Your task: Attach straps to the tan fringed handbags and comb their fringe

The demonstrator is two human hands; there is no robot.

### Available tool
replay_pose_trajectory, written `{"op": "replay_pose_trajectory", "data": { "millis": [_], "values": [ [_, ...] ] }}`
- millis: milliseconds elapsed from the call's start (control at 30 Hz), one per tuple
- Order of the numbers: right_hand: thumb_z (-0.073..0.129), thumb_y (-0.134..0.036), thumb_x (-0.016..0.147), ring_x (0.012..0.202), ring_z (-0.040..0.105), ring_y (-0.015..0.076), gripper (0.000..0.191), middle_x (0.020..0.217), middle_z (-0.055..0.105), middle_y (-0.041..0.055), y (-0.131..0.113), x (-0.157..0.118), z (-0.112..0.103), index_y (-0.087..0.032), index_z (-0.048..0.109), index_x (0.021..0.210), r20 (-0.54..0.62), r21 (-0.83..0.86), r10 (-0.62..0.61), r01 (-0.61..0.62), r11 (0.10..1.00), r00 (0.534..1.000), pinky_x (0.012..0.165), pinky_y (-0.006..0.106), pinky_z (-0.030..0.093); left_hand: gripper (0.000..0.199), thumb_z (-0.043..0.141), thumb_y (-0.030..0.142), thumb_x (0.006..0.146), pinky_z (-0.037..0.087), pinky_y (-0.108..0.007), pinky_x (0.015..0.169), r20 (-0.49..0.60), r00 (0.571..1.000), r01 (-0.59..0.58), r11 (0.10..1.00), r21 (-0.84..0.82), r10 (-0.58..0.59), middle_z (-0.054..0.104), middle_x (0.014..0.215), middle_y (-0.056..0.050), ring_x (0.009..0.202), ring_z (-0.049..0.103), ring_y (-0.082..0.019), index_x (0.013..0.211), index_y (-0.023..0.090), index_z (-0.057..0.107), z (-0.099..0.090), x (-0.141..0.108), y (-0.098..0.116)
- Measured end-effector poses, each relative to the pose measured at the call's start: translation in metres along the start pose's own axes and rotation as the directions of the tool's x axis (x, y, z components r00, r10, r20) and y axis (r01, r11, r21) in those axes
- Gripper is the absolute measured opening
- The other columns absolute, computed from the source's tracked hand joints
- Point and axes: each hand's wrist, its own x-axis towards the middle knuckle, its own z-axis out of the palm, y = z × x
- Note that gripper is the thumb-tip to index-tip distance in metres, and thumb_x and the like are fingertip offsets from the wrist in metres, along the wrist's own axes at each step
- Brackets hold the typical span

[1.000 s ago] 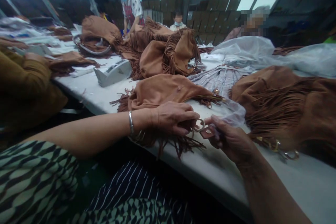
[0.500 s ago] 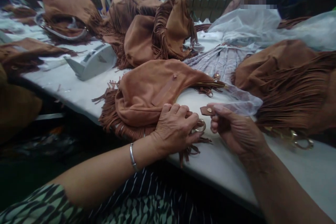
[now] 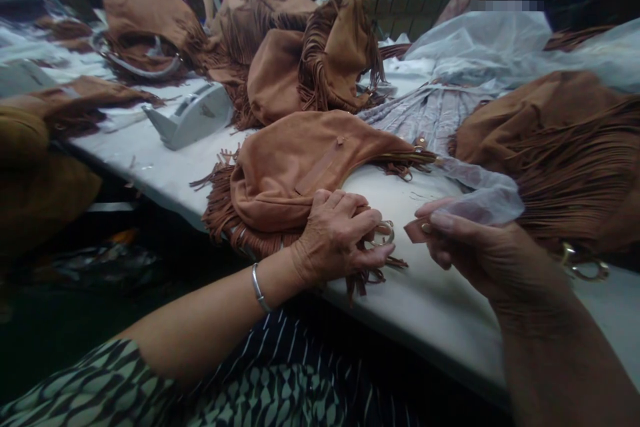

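A brown suede handbag [image 3: 285, 160] with fringe lies on the table before me. My left hand [image 3: 340, 233] grips the bag's near end, its fingers curled around a gold metal ring [image 3: 384, 233] fixed there. To the right, my right hand [image 3: 470, 240] pinches a brown leather strap end [image 3: 416, 230] with a gold stud, held close to the ring but apart from it. From the right hand a strap in thin clear plastic wrap [image 3: 493, 200] trails back; the hand hides part of it.
Another fringed bag [image 3: 550, 140] with a gold clasp lies at the right. More bags [image 3: 277, 77] are piled behind. A grey tape dispenser [image 3: 193, 117] stands at the left on the white table [image 3: 165, 170]. Plastic sheeting [image 3: 475, 47] covers the back right. Other people stand beyond.
My right hand has moved a little nearer to me and turned, and the strap end now tilts. The left hand keeps its hold at the ring. The whole view has shifted slightly.
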Motion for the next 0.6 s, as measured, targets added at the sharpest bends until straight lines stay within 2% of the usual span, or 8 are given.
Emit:
{"op": "replay_pose_trajectory", "data": {
  "millis": [133,333,467,600],
  "values": [
    [0.080,-0.028,0.061,0.042,0.053,0.0114,0.021,0.056,0.060,0.0025,0.007,0.001,-0.005,-0.012,0.071,0.072,0.019,-0.051,0.007,-0.006,0.999,1.000,0.031,0.019,0.043,0.027,0.055,0.045,0.080,0.033,-0.037,0.078,-0.016,1.000,0.008,0.998,-0.058,-0.009,0.060,0.092,-0.004,0.085,0.051,-0.019,0.085,0.019,0.063,-0.001,0.001,-0.001],
    [0.076,-0.030,0.069,0.039,0.056,0.0122,0.019,0.057,0.063,0.0030,0.012,0.002,-0.008,-0.013,0.067,0.069,0.175,-0.099,0.096,-0.080,0.992,0.980,0.031,0.018,0.044,0.026,0.046,0.036,0.084,0.038,-0.037,0.077,0.075,0.997,0.012,1.000,-0.019,-0.011,0.059,0.092,-0.009,0.088,0.050,-0.023,0.089,0.013,0.057,-0.001,0.003,0.000],
    [0.075,-0.029,0.070,0.041,0.057,0.0128,0.018,0.055,0.062,0.0021,0.015,0.005,-0.007,-0.014,0.067,0.070,0.163,-0.081,0.152,-0.140,0.987,0.975,0.035,0.019,0.047,0.029,0.040,0.036,0.088,0.041,-0.038,0.077,0.130,0.992,0.004,1.000,0.021,-0.007,0.057,0.092,-0.012,0.087,0.049,-0.024,0.090,0.010,0.053,0.004,0.003,-0.001],
    [0.075,-0.029,0.071,0.046,0.059,0.0124,0.018,0.063,0.065,0.0044,0.016,0.006,-0.006,-0.013,0.068,0.073,0.168,-0.083,0.146,-0.134,0.988,0.975,0.038,0.018,0.048,0.029,0.038,0.037,0.089,0.042,-0.038,0.077,0.168,0.985,-0.032,0.999,0.035,0.026,0.056,0.093,-0.012,0.087,0.048,-0.024,0.090,0.010,0.050,0.007,0.003,-0.003]
  ]
}}
